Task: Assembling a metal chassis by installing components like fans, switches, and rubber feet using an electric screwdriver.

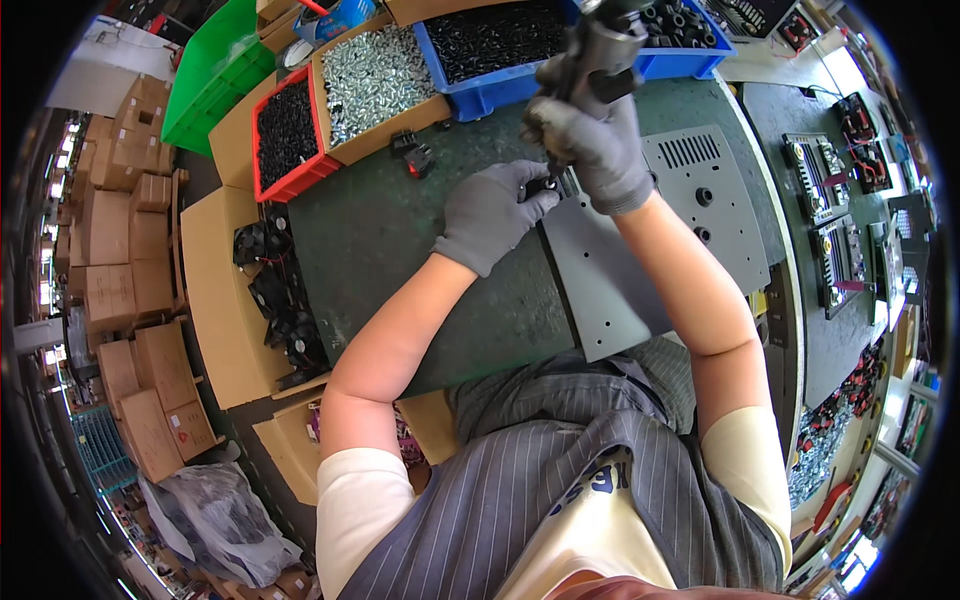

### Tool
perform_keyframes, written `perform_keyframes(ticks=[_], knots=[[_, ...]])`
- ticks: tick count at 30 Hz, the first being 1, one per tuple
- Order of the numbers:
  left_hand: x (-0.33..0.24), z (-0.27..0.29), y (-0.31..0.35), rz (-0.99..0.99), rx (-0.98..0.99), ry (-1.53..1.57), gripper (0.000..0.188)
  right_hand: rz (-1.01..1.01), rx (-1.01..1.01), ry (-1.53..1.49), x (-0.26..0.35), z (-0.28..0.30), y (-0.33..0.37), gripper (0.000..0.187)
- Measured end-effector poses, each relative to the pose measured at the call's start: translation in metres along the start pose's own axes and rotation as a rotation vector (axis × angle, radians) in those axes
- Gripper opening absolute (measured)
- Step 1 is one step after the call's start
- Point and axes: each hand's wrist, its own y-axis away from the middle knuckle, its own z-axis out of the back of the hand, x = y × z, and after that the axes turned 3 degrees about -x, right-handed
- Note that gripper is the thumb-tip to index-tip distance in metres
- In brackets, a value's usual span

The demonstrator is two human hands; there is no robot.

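Observation:
In gloved fingers, my right hand grips a dark power screwdriver, its body rising toward the top edge and its tip pointing down. Close beside that tip, my left hand, also gloved, pinches a small black round part at the left edge of a grey metal panel. Slots and holes are cut through the panel, which lies flat on the dark green tabletop. Two black round parts sit on the panel to the right of my right forearm. Whether the screwdriver tip touches the part is unclear.
Behind the panel stand a red bin of black pieces, a cardboard box of silver fasteners and blue bins. A black-and-red switch-like piece lies before them. Left are black fans in a carton; right, another bench.

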Motion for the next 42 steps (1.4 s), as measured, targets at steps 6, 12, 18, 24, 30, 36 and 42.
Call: perform_keyframes(ticks=[6, 12, 18, 24, 30, 36, 42], knots=[[0.002, 0.0, 0.0, -0.047, -0.025, -0.086, 0.038, -0.038, 0.086, 0.104, -0.017, -0.001, -0.007, 0.034], [-0.002, 0.0, 0.001, -0.014, -0.017, -0.1, 0.032, -0.134, 0.095, 0.019, -0.012, -0.001, -0.005, 0.034], [-0.012, 0.0, 0.002, 0.037, 0.005, -0.103, 0.029, -0.026, 0.24, 0.103, -0.012, 0.002, -0.015, 0.04], [0.032, 0.001, -0.003, 0.302, -0.028, 0.882, 0.025, 0.217, 0.071, 0.0, 0.05, -0.008, 0.022, 0.047], [0.002, 0.022, 0.023, 0.721, 0.18, 1.797, 0.025, 0.331, 0.05, -0.221, 0.071, 0.03, 0.062, 0.046], [-0.031, -0.006, 0.053, 0.622, 0.159, 1.707, 0.026, 0.327, -0.033, -0.246, 0.072, 0.045, 0.09, 0.049], [-0.059, -0.02, 0.065, 0.608, 0.225, 1.595, 0.025, 0.321, -0.013, -0.297, 0.078, 0.048, 0.102, 0.047]])
